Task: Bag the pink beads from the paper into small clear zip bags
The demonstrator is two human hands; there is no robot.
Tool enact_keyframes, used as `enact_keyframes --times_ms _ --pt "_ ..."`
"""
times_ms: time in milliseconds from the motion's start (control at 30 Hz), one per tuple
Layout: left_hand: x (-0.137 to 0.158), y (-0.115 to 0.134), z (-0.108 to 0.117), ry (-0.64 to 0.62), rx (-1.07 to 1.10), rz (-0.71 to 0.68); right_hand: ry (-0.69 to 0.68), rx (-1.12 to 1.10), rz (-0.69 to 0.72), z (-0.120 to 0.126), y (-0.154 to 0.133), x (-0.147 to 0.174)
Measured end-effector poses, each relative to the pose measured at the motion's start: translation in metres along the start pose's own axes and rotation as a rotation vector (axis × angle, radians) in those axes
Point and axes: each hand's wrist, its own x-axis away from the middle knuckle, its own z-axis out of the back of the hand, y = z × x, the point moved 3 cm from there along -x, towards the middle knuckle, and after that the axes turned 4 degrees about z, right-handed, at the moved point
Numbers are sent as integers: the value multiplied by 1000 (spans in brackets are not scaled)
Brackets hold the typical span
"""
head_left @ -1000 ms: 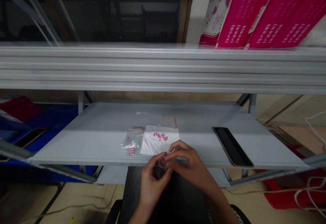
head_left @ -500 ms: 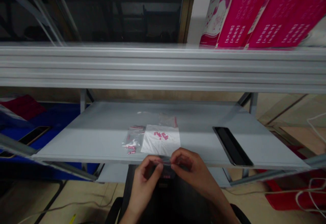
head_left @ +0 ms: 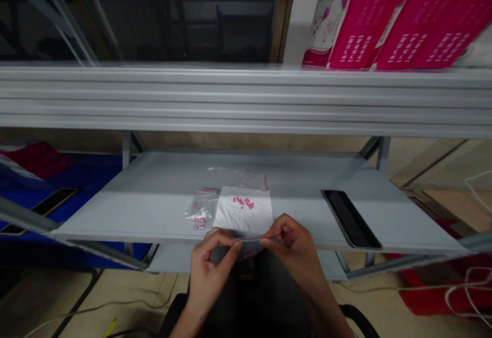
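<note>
Clear bag (head_left: 246, 251) hangs between our two hands, at the near edge of the worktop and above our lap. We note its upper edge drawn level, with some pink bits (head_left: 251, 253) low in it, too blurred to count. Our left hand (head_left: 213, 258) pinches the left end of that edge between thumb and forefinger; our right hand (head_left: 294, 245) pinches the right end likewise, its other fingers curled.

Just beyond the hands we see a white sheet (head_left: 230, 215) lying flat on the grey worktop (head_left: 300, 174), bearing a loose cluster of pink beads (head_left: 244, 203). Beside it on the left lies a second bag (head_left: 209, 203); pink pieces (head_left: 199, 220) show at its near end. Behind the sheet we record a third bag (head_left: 251, 179) with a red strip at its right side.

Farther right, a dark flat device (head_left: 350, 219) lies aslant, reaching the front edge. A ribbed metal beam (head_left: 230, 102) crosses our view; pink boxes (head_left: 353, 25) stand at upper right.
</note>
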Motion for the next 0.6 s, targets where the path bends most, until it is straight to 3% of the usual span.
enact_keyframes --times_ms 133,400,600 --pt "-7 3 5 -69 -77 -72 57 86 49 -2 -8 1" --pt "-16 31 3 -226 -314 -321 -22 134 79 -18 -25 0" --pt "-17 41 6 -166 -329 -403 -65 186 133 -26 -27 -1"
